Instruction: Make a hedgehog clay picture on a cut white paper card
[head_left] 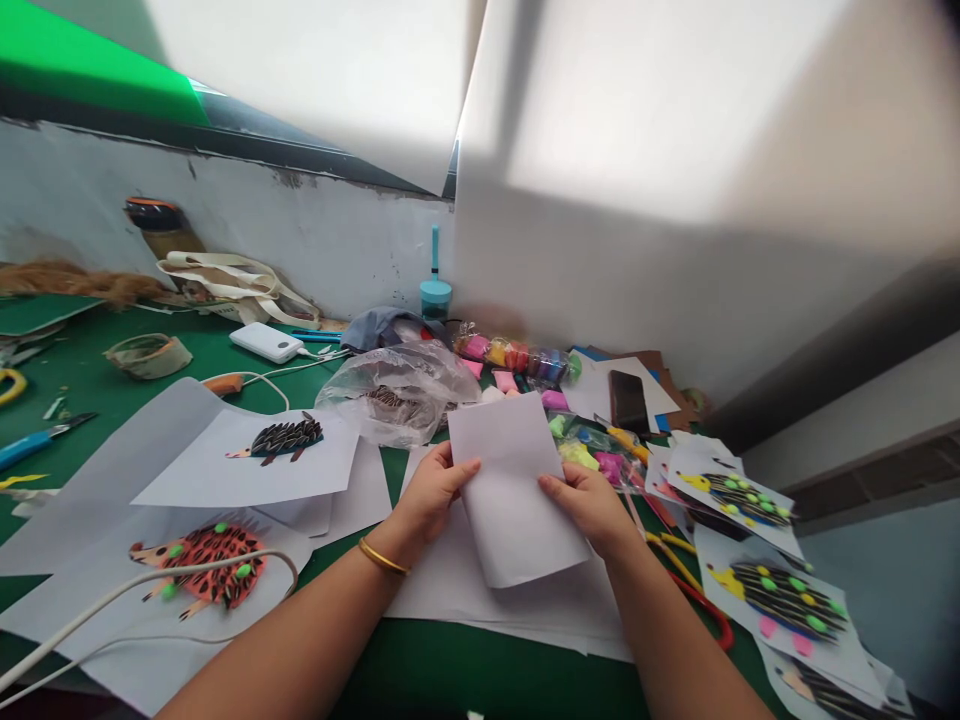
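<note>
A white sheet of paper (517,510), which looks folded, is held up in front of me between both hands. My left hand (429,492) pinches its left edge with the thumb on top. On the opposite edge my right hand (591,502) grips it the same way, its fingers hidden behind the paper. Below lie loose white sheets (450,590) on the green table (420,670). Just beyond the held paper are a clear plastic bag (405,395) with dark striped seeds and packets of coloured clay (611,465).
Hedgehog pictures lie at left, a dark one (286,437) and a red one (225,565), with a white cable (150,575) crossing. More hedgehog pictures (780,590) pile up at right beside red-handled scissors (709,605). A phone (628,400), power bank (266,342) and craft knife (34,445) lie around.
</note>
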